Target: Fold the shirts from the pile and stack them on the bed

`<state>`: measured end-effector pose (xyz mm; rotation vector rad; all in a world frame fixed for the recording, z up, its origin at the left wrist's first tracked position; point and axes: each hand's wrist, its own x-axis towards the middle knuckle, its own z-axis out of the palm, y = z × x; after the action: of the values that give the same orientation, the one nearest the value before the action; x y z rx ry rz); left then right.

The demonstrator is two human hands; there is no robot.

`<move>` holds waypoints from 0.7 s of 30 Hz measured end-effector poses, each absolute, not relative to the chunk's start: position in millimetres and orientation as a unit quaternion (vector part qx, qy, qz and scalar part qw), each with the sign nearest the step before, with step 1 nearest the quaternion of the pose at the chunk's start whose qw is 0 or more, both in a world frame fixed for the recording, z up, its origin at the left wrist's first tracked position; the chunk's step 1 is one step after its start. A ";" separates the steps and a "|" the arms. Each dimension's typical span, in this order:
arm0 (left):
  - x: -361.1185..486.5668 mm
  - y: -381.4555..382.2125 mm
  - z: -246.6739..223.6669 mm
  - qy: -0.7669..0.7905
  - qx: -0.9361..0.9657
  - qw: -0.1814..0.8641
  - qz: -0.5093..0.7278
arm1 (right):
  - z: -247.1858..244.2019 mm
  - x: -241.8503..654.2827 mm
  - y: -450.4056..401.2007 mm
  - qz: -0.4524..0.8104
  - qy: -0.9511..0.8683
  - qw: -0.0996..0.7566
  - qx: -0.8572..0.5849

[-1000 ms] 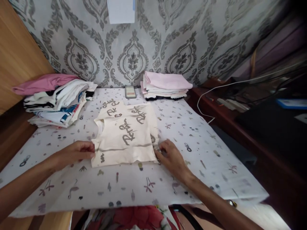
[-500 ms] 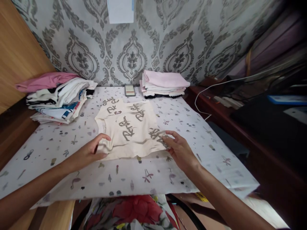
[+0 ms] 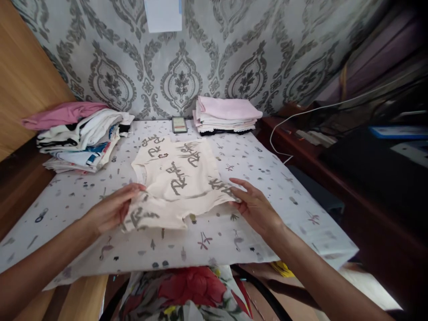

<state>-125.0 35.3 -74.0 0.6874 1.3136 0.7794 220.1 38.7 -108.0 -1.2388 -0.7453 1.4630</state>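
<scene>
A cream shirt (image 3: 177, 169) with dark script lettering lies spread on the patterned sheet (image 3: 214, 249) over the table. Its near edge is lifted a little and hangs in folds. My left hand (image 3: 118, 205) pinches the shirt at its near left, where a printed flap of cloth droops toward me. At the near right corner, my right hand (image 3: 254, 205) grips the shirt between thumb and fingers. Some fingertips are hidden behind the cloth.
At the back left stands a pile of folded clothes (image 3: 80, 138). A neater stack of pink and white cloth (image 3: 229, 113) sits at the back right, beside a small dark-framed object (image 3: 179, 125). A white cable (image 3: 301, 117) crosses the dark red furniture (image 3: 314, 178) on the right.
My left hand has closed on the shirt's near left part and raised it, so a printed flap now shows there. The right hand keeps its corner, with little movement.
</scene>
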 end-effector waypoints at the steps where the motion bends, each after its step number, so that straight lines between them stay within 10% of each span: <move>1: -122.5 30.8 -78.0 0.585 0.308 0.676 0.326 | -112.3 219.8 35.6 0.607 -0.314 0.507 -0.525; 21: -171.7 74.5 -70.7 0.579 0.589 0.564 0.008 | -113.0 251.2 22.1 0.312 -0.689 0.203 -0.622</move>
<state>-171.7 74.5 -70.7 1.3850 1.3635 0.0195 251.2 22.1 -113.0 -1.7361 -1.9219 0.8705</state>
